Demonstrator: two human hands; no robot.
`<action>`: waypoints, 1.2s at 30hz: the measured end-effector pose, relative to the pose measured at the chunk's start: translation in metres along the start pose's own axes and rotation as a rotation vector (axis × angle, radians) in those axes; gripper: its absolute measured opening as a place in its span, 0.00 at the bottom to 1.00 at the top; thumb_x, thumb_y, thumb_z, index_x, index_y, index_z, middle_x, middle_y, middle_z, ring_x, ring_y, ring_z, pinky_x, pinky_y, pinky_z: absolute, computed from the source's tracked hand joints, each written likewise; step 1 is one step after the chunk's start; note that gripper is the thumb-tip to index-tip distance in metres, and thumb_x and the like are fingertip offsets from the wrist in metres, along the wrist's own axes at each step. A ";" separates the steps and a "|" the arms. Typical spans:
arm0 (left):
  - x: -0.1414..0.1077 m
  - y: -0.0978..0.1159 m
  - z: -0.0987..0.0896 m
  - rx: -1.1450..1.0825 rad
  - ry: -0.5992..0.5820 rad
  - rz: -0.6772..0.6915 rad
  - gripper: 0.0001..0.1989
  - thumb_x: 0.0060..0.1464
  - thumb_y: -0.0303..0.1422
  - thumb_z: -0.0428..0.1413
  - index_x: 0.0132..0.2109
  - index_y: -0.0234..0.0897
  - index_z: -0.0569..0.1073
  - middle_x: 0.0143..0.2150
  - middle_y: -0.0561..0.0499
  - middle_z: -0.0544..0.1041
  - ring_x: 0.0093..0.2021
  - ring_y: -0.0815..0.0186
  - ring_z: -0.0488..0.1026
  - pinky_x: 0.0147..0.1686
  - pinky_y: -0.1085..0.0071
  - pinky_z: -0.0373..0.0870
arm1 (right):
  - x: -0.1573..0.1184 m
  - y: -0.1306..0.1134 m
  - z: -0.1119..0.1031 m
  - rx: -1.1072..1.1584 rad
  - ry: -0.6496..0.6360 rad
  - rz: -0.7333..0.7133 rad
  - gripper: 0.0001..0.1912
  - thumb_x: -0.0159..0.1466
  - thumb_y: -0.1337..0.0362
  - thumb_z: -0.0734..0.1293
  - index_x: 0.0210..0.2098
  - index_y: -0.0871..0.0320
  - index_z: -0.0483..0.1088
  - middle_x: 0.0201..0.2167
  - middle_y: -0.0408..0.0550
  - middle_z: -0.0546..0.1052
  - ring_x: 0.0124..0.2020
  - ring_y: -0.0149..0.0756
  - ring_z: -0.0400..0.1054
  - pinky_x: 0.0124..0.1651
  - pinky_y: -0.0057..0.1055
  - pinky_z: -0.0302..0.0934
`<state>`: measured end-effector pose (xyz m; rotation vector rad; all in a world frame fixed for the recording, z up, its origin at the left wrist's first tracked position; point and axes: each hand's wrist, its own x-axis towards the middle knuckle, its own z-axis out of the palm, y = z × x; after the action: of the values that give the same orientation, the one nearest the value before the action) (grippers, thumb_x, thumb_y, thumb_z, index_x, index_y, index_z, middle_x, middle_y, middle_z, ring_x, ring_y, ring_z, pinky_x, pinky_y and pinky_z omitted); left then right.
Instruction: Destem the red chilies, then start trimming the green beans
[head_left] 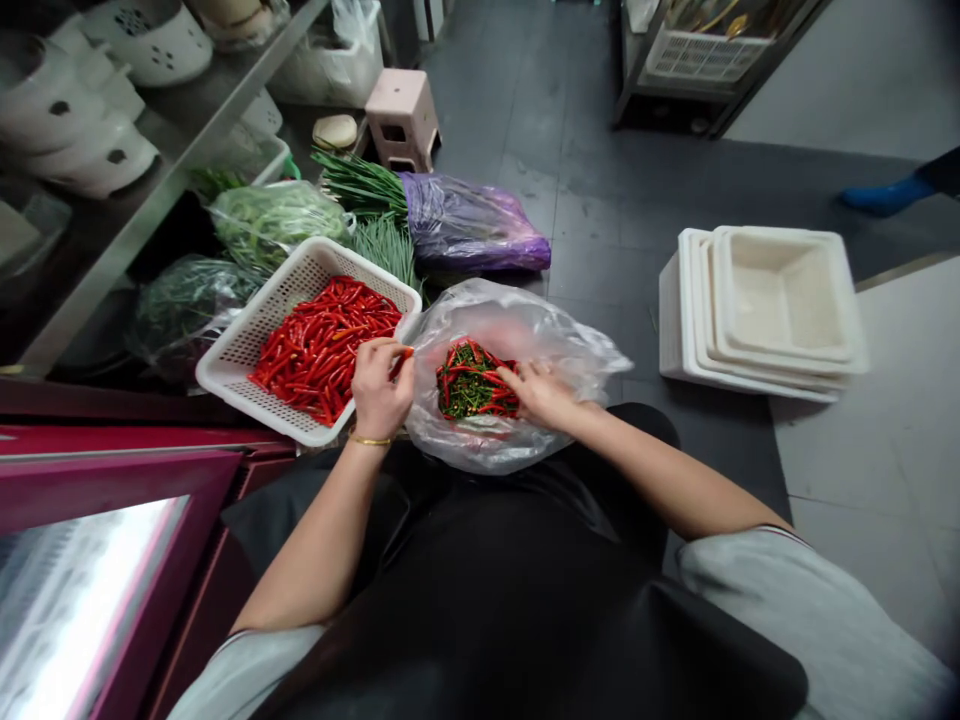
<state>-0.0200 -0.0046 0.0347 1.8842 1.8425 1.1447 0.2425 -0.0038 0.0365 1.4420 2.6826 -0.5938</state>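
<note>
My left hand [382, 388] is closed in a pinch over the right rim of a white perforated basket [229, 352], with a small red chili pepper [407, 353] at its fingertips. Many glossy red chili peppers [326, 340] fill the basket. To its right, a clear plastic bag [465, 452] lies open on my lap, holding red chili peppers with green stems [472, 385]. My right hand [546, 395] reaches inside the bag, its fingers closed against the peppers at the right of the pile; some fingertips are hard to see.
Bagged leafy greens [274, 220] and long green stalks in a purple bag [480, 225] lie beyond the basket. A pink stool [403, 112] stands further back. Stacked white bins [679, 310] are on the right. A metal shelf [157, 190] runs along the left. A person's blue shoe [885, 195] shows far right.
</note>
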 end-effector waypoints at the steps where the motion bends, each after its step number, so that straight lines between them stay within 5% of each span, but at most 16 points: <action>1: -0.004 0.004 0.004 0.050 -0.080 0.120 0.10 0.52 0.34 0.55 0.41 0.36 0.75 0.49 0.43 0.74 0.53 0.57 0.69 0.53 0.59 0.65 | -0.001 0.024 0.013 -0.067 -0.070 0.120 0.40 0.56 0.65 0.69 0.65 0.57 0.54 0.55 0.64 0.67 0.53 0.55 0.64 0.51 0.48 0.59; 4: -0.017 0.007 0.023 0.153 -0.382 0.340 0.07 0.53 0.31 0.54 0.39 0.39 0.75 0.52 0.45 0.74 0.60 0.53 0.63 0.60 0.51 0.54 | -0.022 0.083 0.026 -0.172 -0.229 0.343 0.41 0.50 0.68 0.74 0.62 0.64 0.59 0.48 0.73 0.71 0.44 0.57 0.68 0.45 0.50 0.60; 6: -0.021 0.004 0.039 0.225 -0.478 0.365 0.07 0.54 0.30 0.54 0.38 0.40 0.76 0.52 0.46 0.75 0.62 0.51 0.61 0.61 0.47 0.50 | -0.035 0.093 0.020 -0.202 -0.244 0.373 0.39 0.48 0.68 0.75 0.58 0.69 0.63 0.44 0.76 0.71 0.42 0.59 0.68 0.45 0.51 0.58; 9: -0.019 0.005 0.057 0.278 -0.427 0.328 0.08 0.54 0.29 0.53 0.39 0.39 0.76 0.53 0.44 0.74 0.63 0.49 0.59 0.61 0.44 0.47 | -0.032 0.068 0.006 -0.148 -0.161 0.177 0.32 0.57 0.60 0.70 0.58 0.62 0.63 0.47 0.66 0.72 0.46 0.51 0.68 0.50 0.42 0.58; 11: -0.015 0.015 0.065 0.257 -0.348 0.334 0.09 0.55 0.29 0.52 0.41 0.39 0.76 0.54 0.43 0.73 0.63 0.49 0.59 0.61 0.46 0.50 | -0.020 0.045 0.002 -0.073 -0.067 -0.005 0.23 0.64 0.57 0.64 0.56 0.57 0.65 0.47 0.58 0.73 0.45 0.44 0.69 0.47 0.35 0.60; 13: -0.016 0.027 0.072 0.199 -0.389 0.415 0.11 0.56 0.29 0.50 0.43 0.38 0.75 0.53 0.42 0.73 0.60 0.52 0.62 0.58 0.51 0.56 | -0.010 0.031 0.004 -0.061 -0.049 -0.077 0.18 0.66 0.58 0.60 0.51 0.58 0.70 0.44 0.57 0.74 0.40 0.41 0.70 0.41 0.32 0.61; 17: -0.040 0.029 0.078 0.214 -0.894 0.576 0.10 0.58 0.30 0.49 0.38 0.35 0.75 0.38 0.41 0.77 0.41 0.59 0.71 0.44 0.62 0.66 | -0.006 0.032 0.024 -0.081 -0.191 -0.070 0.16 0.68 0.58 0.57 0.41 0.59 0.74 0.36 0.53 0.76 0.34 0.38 0.70 0.35 0.30 0.60; 20: -0.061 0.008 0.073 0.245 -1.144 0.519 0.09 0.57 0.30 0.50 0.35 0.35 0.74 0.32 0.44 0.76 0.35 0.61 0.72 0.38 0.65 0.66 | 0.004 0.030 0.041 -0.075 -0.073 -0.033 0.19 0.69 0.58 0.54 0.45 0.59 0.72 0.42 0.56 0.74 0.38 0.38 0.70 0.37 0.30 0.60; 23: -0.058 -0.014 0.061 0.205 -1.023 0.337 0.09 0.57 0.31 0.49 0.35 0.36 0.73 0.32 0.45 0.76 0.34 0.62 0.71 0.37 0.67 0.65 | 0.029 0.017 0.051 -0.113 -0.032 -0.050 0.19 0.69 0.60 0.54 0.48 0.64 0.71 0.46 0.62 0.72 0.41 0.43 0.70 0.37 0.32 0.60; 29: 0.018 -0.022 0.044 0.230 -0.411 -0.143 0.06 0.53 0.32 0.50 0.34 0.36 0.70 0.32 0.45 0.73 0.37 0.58 0.70 0.40 0.64 0.64 | 0.058 0.018 0.045 -0.065 -0.110 0.001 0.17 0.66 0.61 0.59 0.46 0.61 0.74 0.42 0.59 0.75 0.39 0.42 0.71 0.39 0.32 0.60; 32: 0.027 0.001 0.056 0.067 -0.384 -0.178 0.05 0.53 0.31 0.50 0.34 0.36 0.69 0.30 0.48 0.72 0.36 0.59 0.70 0.40 0.65 0.64 | 0.050 0.031 0.035 0.111 -0.026 0.079 0.15 0.65 0.61 0.62 0.47 0.56 0.75 0.41 0.51 0.78 0.41 0.38 0.71 0.44 0.29 0.61; 36: -0.012 0.029 0.091 -0.254 -0.577 -0.251 0.02 0.51 0.28 0.50 0.32 0.36 0.67 0.29 0.52 0.71 0.31 0.65 0.67 0.36 0.69 0.63 | 0.029 0.036 0.032 0.454 0.112 0.170 0.15 0.66 0.61 0.60 0.46 0.57 0.76 0.40 0.48 0.79 0.40 0.34 0.72 0.46 0.28 0.63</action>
<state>0.0648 0.0093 -0.0096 1.5678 1.4737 0.6243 0.2512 0.0258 -0.0106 1.8293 2.5742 -1.1984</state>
